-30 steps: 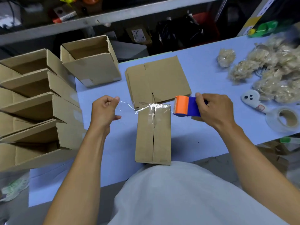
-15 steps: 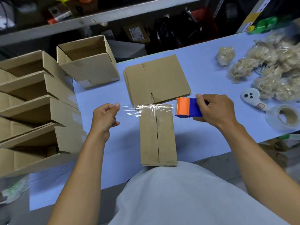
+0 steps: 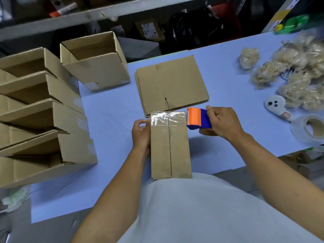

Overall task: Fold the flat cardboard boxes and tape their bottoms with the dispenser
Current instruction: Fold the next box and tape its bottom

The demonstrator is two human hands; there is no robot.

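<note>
Right now a folded box (image 3: 171,146) stands bottom-up at the near edge of the blue surface (image 3: 112,120), pressed against the person's white shirt, its two bottom flaps meeting in a centre seam. Clear tape (image 3: 167,118) lies across the far end of that bottom, shiny and wrinkled. The left hand (image 3: 141,133) rests against the box's left side, thumb bent over the tape's left end at the top edge. The right hand (image 3: 223,122) has its fingers curled tightly round the blue and orange dispenser (image 3: 197,119), whose orange head touches the box's far right corner. Just beyond the box lies a stack of flat boxes (image 3: 172,85). To the left, finished open boxes (image 3: 43,111) are stacked along the surface's edge. At the right sit a spare tape roll (image 3: 310,128), a white ghost-shaped item (image 3: 275,104) and bundles of pale filling (image 3: 298,67).
</note>
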